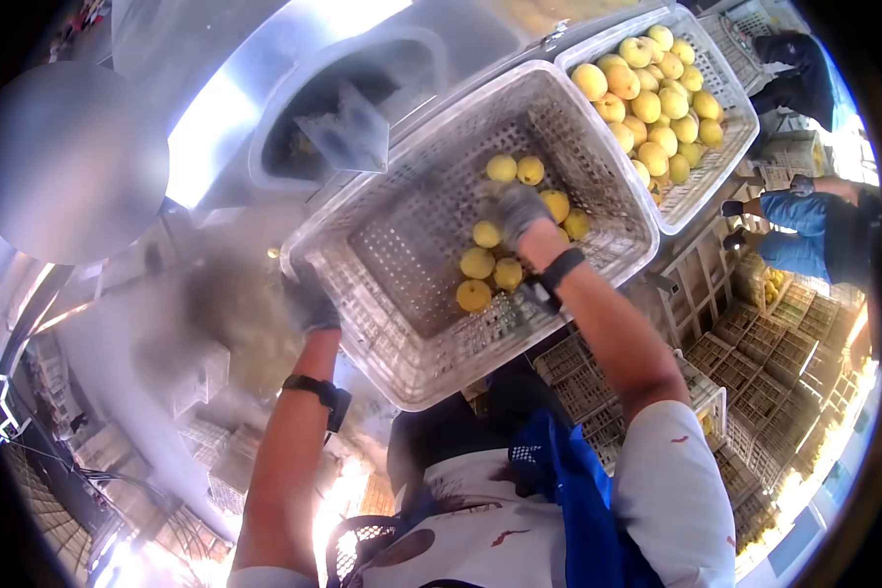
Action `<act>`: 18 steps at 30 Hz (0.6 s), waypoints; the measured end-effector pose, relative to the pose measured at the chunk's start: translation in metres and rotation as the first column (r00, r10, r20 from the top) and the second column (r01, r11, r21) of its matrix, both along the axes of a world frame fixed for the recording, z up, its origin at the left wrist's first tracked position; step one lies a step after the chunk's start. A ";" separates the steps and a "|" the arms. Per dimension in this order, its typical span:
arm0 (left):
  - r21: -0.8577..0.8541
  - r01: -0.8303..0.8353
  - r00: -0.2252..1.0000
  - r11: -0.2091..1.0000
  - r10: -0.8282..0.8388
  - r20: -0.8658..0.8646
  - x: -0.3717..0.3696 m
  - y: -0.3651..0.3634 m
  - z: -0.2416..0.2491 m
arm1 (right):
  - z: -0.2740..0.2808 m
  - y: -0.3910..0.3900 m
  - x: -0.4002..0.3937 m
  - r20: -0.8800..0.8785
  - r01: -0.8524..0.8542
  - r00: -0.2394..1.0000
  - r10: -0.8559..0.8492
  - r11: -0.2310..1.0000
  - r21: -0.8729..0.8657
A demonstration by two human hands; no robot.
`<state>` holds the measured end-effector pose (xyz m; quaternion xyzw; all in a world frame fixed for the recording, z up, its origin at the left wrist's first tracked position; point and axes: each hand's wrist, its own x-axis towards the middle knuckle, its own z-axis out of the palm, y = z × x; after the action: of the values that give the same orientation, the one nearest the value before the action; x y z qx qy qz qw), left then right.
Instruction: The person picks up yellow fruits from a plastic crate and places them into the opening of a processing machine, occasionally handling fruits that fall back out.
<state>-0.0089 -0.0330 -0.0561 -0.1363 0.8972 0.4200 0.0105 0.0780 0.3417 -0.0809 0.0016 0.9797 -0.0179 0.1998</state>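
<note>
A white perforated plastic crate (379, 366) sits tilted in front of me, with several round yellow fruits (476, 263) gathered toward its right side. My left hand (311, 297), in a dark glove, grips the crate's left rim. Inside the crate, my gloved right hand (521, 211) reaches down among the fruits. Motion blurs its fingers, and whether they hold a fruit cannot be made out. Each wrist wears a dark band.
A second white crate (738, 169), heaped with yellow fruits (647, 103), adjoins the first at upper right. Shiny metal machinery (490, 41) with a dark opening stands beyond. At right are stacked crates (764, 363) and a person in blue shorts (799, 235).
</note>
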 end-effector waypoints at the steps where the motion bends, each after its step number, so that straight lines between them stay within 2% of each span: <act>1: 0.045 -0.011 1.000 0.999 0.010 0.012 0.002 0.003 0.006 | -0.027 0.028 -0.004 0.044 -0.090 0.995 0.086 0.991 0.100; 2: 0.097 -0.020 1.000 0.995 0.019 0.020 0.002 0.006 0.009 | -0.037 0.054 -0.014 0.048 0.065 0.997 -0.061 0.994 -0.086; 3: 0.071 -0.030 0.999 0.997 0.031 -0.018 -0.001 0.002 -0.001 | -0.041 0.070 -0.029 0.074 0.213 0.977 -0.201 0.941 -0.265; 4: 0.072 -0.037 0.999 0.997 0.038 -0.025 -0.002 0.005 0.003 | -0.044 0.076 -0.046 0.067 0.205 0.979 -0.194 0.942 -0.266; 7: 0.074 -0.079 0.996 0.994 0.076 0.048 0.000 0.006 0.006 | -0.041 0.077 -0.077 0.471 0.018 0.880 -0.065 0.994 0.104; 8: 0.072 -0.080 0.996 0.994 0.077 0.048 -0.001 0.004 0.002 | -0.022 0.067 -0.077 0.471 0.017 0.880 -0.063 0.995 0.102; 10: 0.066 -0.068 0.998 0.995 0.067 0.020 -0.001 0.001 -0.003 | 0.025 0.038 -0.069 0.336 0.309 0.903 -0.268 0.948 -0.076; 11: 0.066 -0.075 0.997 0.995 0.074 0.019 0.000 0.005 0.003 | -0.059 0.059 -0.063 0.154 0.144 0.980 -0.128 0.985 -0.095; 12: 0.097 -0.087 0.995 0.991 0.083 0.051 0.002 0.012 0.016 | -0.052 0.056 -0.067 0.156 0.138 0.980 -0.122 0.986 -0.096; 14: 0.123 -0.104 0.992 0.987 0.093 0.089 0.006 0.016 0.025 | -0.024 0.048 -0.074 0.286 0.050 0.955 -0.073 0.995 0.088; 15: 0.134 -0.099 0.992 0.986 0.087 0.096 0.006 0.015 0.024 | -0.148 0.092 -0.061 -0.018 -0.039 0.999 0.042 0.991 0.129; 16: 0.146 -0.094 0.991 0.985 0.079 0.103 0.007 0.014 0.024 | -0.131 0.087 -0.059 -0.014 -0.041 0.999 0.043 0.991 0.125; 17: 0.142 -0.096 0.991 0.985 0.081 0.109 0.009 0.013 0.025 | -0.087 0.080 -0.057 -0.004 0.150 0.988 -0.152 0.980 -0.129; 18: 0.102 -0.077 0.993 0.992 0.068 0.091 0.009 0.014 0.027 | -0.059 0.075 -0.056 0.050 0.330 0.941 -0.335 0.871 -0.365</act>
<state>-0.0001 -0.0192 -0.0295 -0.1865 0.8670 0.4602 0.0417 0.0216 0.4167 -0.1398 0.1324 0.9453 -0.2350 0.1833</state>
